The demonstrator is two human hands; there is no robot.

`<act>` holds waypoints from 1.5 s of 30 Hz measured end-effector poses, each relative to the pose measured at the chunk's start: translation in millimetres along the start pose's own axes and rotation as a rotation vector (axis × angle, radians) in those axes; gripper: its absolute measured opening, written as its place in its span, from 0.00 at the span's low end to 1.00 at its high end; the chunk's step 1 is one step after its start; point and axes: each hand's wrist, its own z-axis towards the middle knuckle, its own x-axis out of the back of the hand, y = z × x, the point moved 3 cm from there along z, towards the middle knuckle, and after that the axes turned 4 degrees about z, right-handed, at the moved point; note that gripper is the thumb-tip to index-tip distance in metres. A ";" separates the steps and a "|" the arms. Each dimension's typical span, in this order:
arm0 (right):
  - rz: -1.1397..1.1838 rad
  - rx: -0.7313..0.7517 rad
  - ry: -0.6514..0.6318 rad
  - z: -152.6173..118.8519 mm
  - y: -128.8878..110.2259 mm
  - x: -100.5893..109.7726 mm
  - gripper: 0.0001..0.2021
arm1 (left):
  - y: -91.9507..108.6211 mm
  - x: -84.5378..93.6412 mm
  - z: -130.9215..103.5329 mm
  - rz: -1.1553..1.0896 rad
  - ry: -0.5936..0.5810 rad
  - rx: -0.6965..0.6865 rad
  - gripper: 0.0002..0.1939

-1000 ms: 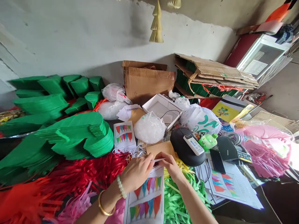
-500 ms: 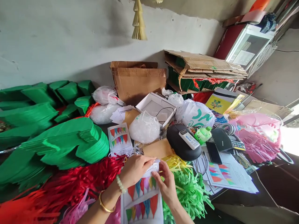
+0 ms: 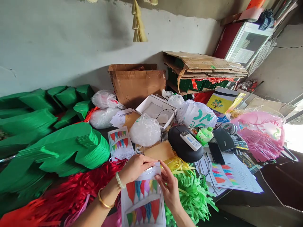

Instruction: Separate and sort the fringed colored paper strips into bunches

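A clear packet with a printed sheet of colourful tassels is at the bottom centre, its white top flap folded over. My left hand, wearing a bead bracelet and a gold bangle, pinches the upper left part of this packet. On its upper right edge, my right hand holds it with thumb and fingers. Red shredded paper lies to the left of the packet, and green shredded paper to the right. A similar printed packet rests behind my left hand.
Stacked green paper shapes cover the left side. Behind the hands are a white plastic bag, an open white box and a black case. A phone, printed sheets and a pink bag lie to the right.
The camera view has shifted slightly. My left hand has moved a little left and down across the flap, and my right fingertips have come to the flap's top right corner.
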 end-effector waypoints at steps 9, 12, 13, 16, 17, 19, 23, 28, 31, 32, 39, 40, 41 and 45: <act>0.017 -0.045 -0.011 -1.1 9.8 4.5 0.25 | 1.1 -5.5 2.1 0.083 0.065 -0.008 0.12; 0.034 -0.058 -0.022 -1.8 9.2 4.1 0.23 | 4.2 -2.5 -1.5 0.094 0.040 -0.025 0.13; 0.035 -0.055 -0.029 -1.7 7.8 3.5 0.22 | 6.0 -1.0 -3.6 0.090 0.024 -0.039 0.13; 0.013 -0.049 -0.048 0.3 2.7 1.1 0.19 | 11.4 3.4 -12.1 0.087 0.003 -0.087 0.15; -0.007 -0.051 -0.051 1.5 1.6 0.4 0.18 | 12.4 4.5 -15.5 0.101 0.015 -0.101 0.16; -0.047 -0.063 -0.060 4.3 1.3 -0.2 0.17 | 11.9 4.6 -22.6 0.160 0.057 -0.113 0.17; -0.017 -0.103 -0.090 9.5 8.0 2.6 0.18 | 1.5 -0.8 -36.7 0.331 0.210 -0.094 0.17; 0.047 -0.113 -0.161 12.6 14.7 4.0 0.17 | -14.5 -7.9 -45.9 0.357 0.363 -0.138 0.14; 0.068 -0.118 -0.200 12.9 13.2 1.7 0.16 | -19.0 -11.6 -48.2 0.365 0.394 -0.191 0.14; 0.052 -0.115 -0.199 13.4 12.1 1.2 0.15 | -19.7 -13.1 -49.2 0.383 0.413 -0.201 0.14; -0.102 -0.001 -0.137 34.1 4.7 -8.6 0.12 | -25.3 -15.6 -54.3 0.417 0.492 -0.119 0.10; -0.097 0.006 -0.127 37.3 5.2 -10.5 0.10 | -26.9 -12.7 -55.3 0.395 0.483 -0.114 0.10; -0.089 0.014 -0.113 39.8 6.0 -12.0 0.08 | -28.9 -9.3 -56.6 0.371 0.475 -0.113 0.09; -0.049 0.010 -0.064 42.7 12.8 -11.5 0.06 | -42.2 1.8 -64.1 0.225 0.494 -0.085 0.08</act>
